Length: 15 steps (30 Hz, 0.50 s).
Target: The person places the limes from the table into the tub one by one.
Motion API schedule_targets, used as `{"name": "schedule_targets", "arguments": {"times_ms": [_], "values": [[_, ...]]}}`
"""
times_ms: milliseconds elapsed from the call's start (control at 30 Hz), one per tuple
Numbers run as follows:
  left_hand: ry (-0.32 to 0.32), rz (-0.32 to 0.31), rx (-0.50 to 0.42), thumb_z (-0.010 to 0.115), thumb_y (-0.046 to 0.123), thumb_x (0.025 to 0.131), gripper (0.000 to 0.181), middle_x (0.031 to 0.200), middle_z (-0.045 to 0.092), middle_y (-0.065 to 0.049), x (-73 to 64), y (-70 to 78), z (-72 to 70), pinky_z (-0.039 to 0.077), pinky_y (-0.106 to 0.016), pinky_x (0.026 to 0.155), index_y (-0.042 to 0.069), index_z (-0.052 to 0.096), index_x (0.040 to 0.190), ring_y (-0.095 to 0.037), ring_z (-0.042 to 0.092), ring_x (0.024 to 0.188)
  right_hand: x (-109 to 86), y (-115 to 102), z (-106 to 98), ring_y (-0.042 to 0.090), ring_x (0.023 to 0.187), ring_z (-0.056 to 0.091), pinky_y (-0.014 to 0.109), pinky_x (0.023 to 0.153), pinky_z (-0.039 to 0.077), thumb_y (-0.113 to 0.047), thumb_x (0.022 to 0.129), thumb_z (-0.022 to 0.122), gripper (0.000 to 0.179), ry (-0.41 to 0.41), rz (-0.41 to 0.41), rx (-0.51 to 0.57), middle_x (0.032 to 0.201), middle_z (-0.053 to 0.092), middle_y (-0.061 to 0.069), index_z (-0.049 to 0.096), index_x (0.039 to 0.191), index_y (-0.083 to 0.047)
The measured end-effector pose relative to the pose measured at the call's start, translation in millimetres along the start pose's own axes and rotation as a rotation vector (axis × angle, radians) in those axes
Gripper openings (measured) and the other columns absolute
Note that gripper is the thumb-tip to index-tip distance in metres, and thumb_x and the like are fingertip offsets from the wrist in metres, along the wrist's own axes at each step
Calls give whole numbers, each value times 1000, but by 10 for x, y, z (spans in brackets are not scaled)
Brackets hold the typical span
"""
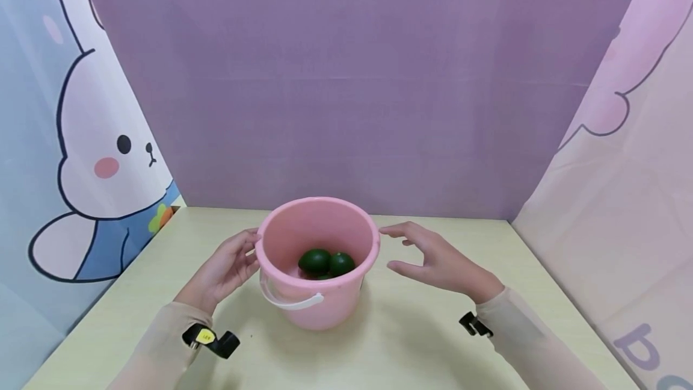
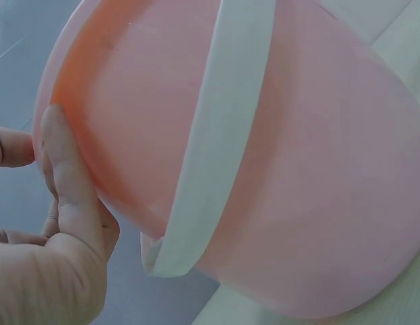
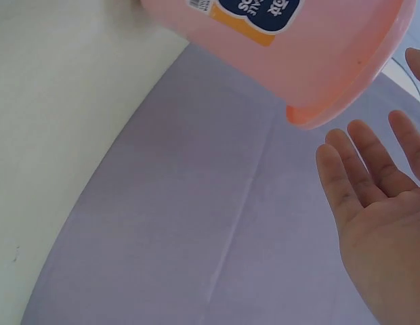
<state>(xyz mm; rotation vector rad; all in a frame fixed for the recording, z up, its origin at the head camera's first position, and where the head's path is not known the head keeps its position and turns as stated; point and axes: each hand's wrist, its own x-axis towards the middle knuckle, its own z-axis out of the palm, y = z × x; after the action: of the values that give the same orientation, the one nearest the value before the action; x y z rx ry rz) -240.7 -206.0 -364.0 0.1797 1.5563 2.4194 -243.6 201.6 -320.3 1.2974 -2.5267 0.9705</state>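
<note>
A pink plastic bucket (image 1: 325, 309) stands on the table, its white handle (image 1: 292, 304) hanging down at the front left. Inside lie smooth dark green fruits that look like avocados (image 1: 314, 262); two show plainly, and a bit of green beneath them is mostly hidden. My left hand (image 1: 230, 269) pinches the bucket's rim at the left, thumb under the lip, as the left wrist view shows. On the other side my right hand (image 1: 433, 260) is held with fingers extended and thumb apart, fingertips close to the rim, holding nothing. A printed label (image 3: 257, 10) marks the bucket's side.
The pale wooden table (image 1: 422, 342) runs back to a purple cloth wall (image 1: 346, 89). A cartoon-printed cloth (image 1: 103, 137) hangs at the left, and a pink and cream one (image 1: 622, 209) at the right. Each sleeve carries a black strap device.
</note>
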Motion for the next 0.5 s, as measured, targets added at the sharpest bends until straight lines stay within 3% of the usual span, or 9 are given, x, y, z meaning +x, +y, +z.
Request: {"name": "schedule_targets", "arguments": {"times_ms": [500], "values": [[4, -5, 15, 49, 20, 105, 26, 119, 55, -8, -5, 7, 7, 57, -17, 76, 7, 54, 127, -14, 60, 97, -198, 178, 40, 21, 126, 54, 40, 99, 53, -26, 94, 72, 53, 39, 55, -5, 138, 55, -9, 52, 142, -16]]}}
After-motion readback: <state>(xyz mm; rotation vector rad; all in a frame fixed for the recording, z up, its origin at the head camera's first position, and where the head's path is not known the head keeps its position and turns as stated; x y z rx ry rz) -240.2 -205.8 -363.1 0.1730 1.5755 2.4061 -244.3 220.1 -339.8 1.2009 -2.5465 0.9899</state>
